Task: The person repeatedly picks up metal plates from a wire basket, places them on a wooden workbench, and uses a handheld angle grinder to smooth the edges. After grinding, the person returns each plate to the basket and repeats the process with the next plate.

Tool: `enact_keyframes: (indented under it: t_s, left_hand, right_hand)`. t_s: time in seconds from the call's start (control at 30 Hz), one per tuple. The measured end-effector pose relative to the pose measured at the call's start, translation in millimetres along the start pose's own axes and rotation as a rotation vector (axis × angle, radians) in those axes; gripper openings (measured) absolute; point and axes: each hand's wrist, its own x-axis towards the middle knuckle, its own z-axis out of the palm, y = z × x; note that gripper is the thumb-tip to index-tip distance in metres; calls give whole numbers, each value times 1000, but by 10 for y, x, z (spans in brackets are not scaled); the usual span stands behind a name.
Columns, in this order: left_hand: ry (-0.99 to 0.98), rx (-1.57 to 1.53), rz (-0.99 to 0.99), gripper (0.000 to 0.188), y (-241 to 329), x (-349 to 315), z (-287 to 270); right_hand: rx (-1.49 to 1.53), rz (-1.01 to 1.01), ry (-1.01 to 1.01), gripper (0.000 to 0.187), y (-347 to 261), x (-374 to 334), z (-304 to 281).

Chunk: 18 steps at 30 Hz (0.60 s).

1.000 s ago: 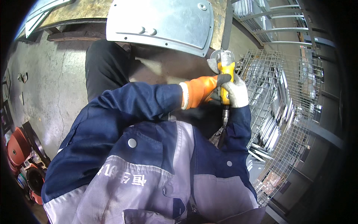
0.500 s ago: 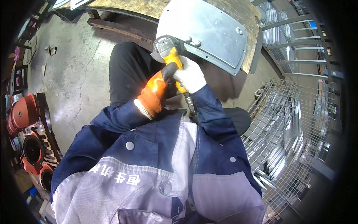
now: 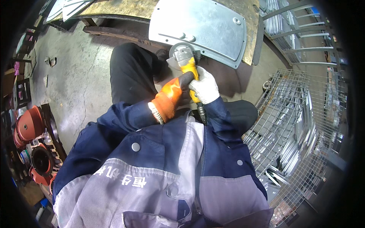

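A yellow angle grinder [image 3: 190, 72] with a grey head is held in both my gloved hands in front of my chest. My left hand [image 3: 173, 95], in an orange glove with a dark thumb area, is closed on the grinder's body from the left. In a white glove, my right hand [image 3: 205, 86] wraps round its right side. The grinder's disc end lies at the near edge of a flat silver metal plate [image 3: 209, 28]; I cannot tell whether they touch. The plate has small holes along its rim and two round knobs near the close edge.
The plate rests on a wooden-topped bench [image 3: 118, 8], with more metal plates [image 3: 72, 8] at its far left. A wire mesh basket [image 3: 275, 114] of metal pieces stands right, below a metal rack [image 3: 304, 34]. Red round parts [image 3: 29, 125] sit on the left.
The grinder and both hands have moved right along the plate's near edge and slightly back toward me. Both hands keep their hold. The view has shifted a little.
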Motion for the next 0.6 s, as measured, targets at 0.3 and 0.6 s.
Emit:
enact_keyframes:
  t_s: [0.3,0.6]
  left_hand:
    - [-77,132,-105,44,-243,93,495]
    - [-404,586,-69,37,-790,904,919]
  right_hand:
    - [101,38,168,44,139,-423,-479]
    - [198,27,481,37,465,-840,-1363]
